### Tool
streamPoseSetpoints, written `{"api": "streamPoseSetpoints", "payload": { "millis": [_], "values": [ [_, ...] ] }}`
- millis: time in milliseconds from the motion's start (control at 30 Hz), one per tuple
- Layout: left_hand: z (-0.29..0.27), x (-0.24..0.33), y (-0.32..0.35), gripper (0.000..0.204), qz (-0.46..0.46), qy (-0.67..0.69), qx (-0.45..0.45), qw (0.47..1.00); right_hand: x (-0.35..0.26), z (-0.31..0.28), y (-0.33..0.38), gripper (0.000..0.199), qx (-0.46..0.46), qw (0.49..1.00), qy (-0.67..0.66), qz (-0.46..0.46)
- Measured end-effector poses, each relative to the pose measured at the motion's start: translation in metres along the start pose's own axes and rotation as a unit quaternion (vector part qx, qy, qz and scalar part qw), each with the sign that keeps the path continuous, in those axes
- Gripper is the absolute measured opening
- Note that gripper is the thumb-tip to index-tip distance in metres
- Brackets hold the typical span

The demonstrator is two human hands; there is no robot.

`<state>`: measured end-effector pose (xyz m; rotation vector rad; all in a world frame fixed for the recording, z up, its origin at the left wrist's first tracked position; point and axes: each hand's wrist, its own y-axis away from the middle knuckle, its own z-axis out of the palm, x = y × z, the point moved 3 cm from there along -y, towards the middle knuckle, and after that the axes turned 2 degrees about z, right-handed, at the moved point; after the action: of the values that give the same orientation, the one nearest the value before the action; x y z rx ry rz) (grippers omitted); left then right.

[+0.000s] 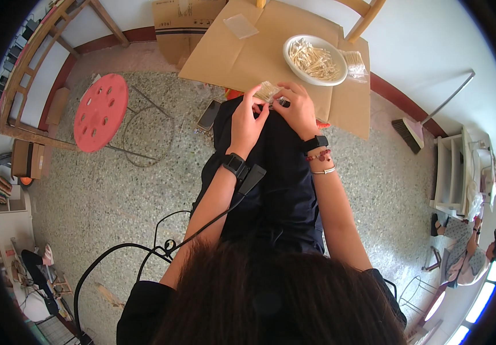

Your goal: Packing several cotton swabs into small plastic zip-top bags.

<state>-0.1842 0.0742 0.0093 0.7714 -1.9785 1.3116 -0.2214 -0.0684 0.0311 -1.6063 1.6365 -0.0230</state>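
Between both hands, above my lap at the near edge of a cardboard sheet [219, 60], is a small clear plastic bag of cotton swabs [267, 91]. My left hand [249, 122] pinches the bag's left and lower side. On its right side the fingers of my right hand [298, 112] are bent in and closed on the plastic; the fingertips are partly hidden. A white bowl [308, 78] heaped with loose cotton swabs [315, 59] stands just beyond my right hand. Beside the bowl lies another clear bag of swabs [354, 62]. A flat clear bag [240, 26] rests farther left on the cardboard.
A red round stool [101, 112] with metal legs is at the left. A phone [208, 115] lies near my left knee. At the right are a broom [412, 132] and a white shelf [450, 172]. A black cable [110, 247] trails from my left wrist. Another person [466, 253] is at the far right.
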Motion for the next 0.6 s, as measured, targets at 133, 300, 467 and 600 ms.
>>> {"api": "streamPoseSetpoints", "payload": {
  "millis": [133, 300, 467, 600],
  "values": [
    [0.0, -0.001, 0.0, 0.049, -0.008, 0.007, 0.005, 1.0, -0.001, -0.002, 0.002, 0.007, 0.004, 1.0, 0.005, 0.002],
    [0.001, 0.003, -0.001, 0.049, -0.007, 0.001, -0.009, 1.0, 0.005, -0.001, 0.009, 0.011, -0.028, 0.997, 0.062, -0.023],
    [0.001, 0.0, -0.001, 0.049, -0.004, -0.002, -0.007, 1.0, 0.003, 0.001, 0.01, 0.013, -0.04, 0.997, 0.059, -0.015],
    [0.001, 0.0, -0.001, 0.048, -0.008, -0.01, -0.006, 1.0, 0.001, -0.002, 0.01, 0.014, -0.049, 0.998, 0.046, -0.017]
  ]
}}
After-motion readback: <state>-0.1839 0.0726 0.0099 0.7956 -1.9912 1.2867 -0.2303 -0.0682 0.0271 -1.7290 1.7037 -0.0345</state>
